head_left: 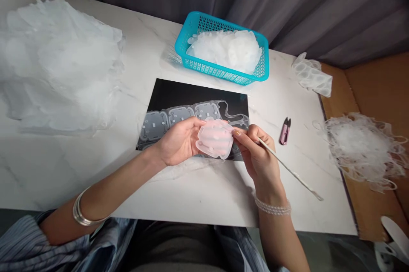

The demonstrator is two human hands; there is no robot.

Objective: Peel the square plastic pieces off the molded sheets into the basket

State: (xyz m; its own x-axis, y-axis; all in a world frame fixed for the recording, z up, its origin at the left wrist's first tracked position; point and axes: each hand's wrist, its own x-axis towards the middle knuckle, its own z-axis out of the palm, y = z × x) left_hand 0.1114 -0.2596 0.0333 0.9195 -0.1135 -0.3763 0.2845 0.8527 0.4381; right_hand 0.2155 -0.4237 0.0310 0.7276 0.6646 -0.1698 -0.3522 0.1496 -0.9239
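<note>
My left hand [181,141] holds a translucent, rounded-square silicone piece [215,138] by its left side, with fingers beneath it. At the piece's right edge, my right hand [255,144] has thumb and fingertips pressed together and also holds a thin white stick [290,170], which slants down to the right. Under both hands lies a black mat [179,91]. On it rests a clear sheet [181,114] with several similar rounded shapes joined in a row and a curved strip at its right end. Fingertips under the piece are partly hidden.
A turquoise basket [220,71] of translucent pieces stands behind the mat. A large stack of translucent sheets [64,67] is at left. Pink snips [285,131], a crumpled clear piece [313,75], and tangled scraps [366,148] over a cardboard box [373,89] are at right.
</note>
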